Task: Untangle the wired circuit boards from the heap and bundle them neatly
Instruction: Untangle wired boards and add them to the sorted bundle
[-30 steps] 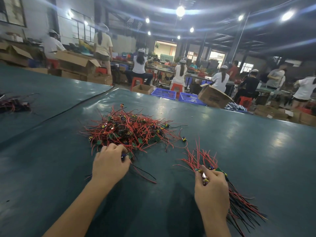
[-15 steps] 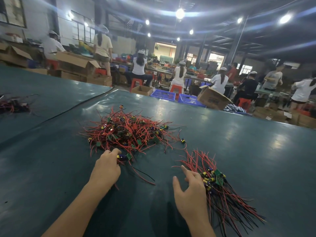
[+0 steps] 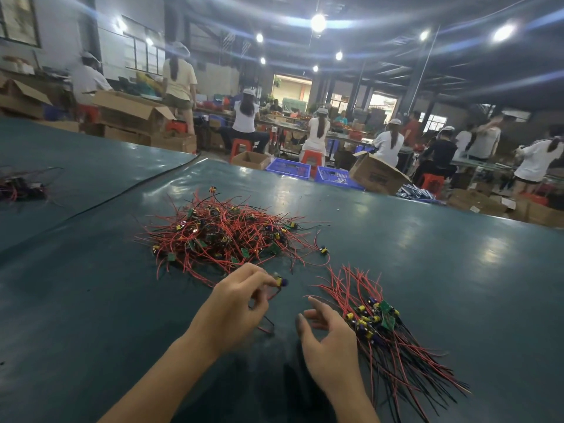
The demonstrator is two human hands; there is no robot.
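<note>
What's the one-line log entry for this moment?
left hand pinches board | right hand open beside bundle | heap beyond

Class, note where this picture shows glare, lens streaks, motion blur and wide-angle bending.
Head view: ceiling lamps throw curved bluish streaks overhead; the green table carries pale glare patches; fingers of the right hand and the board pinched by the left hand are motion-blurred; the table's far edge bows, wide-angle distortion.

tangled heap (image 3: 225, 236) lies on the table (image 3: 427, 270), left of and behind the sorted bundle (image 3: 384, 337).
</note>
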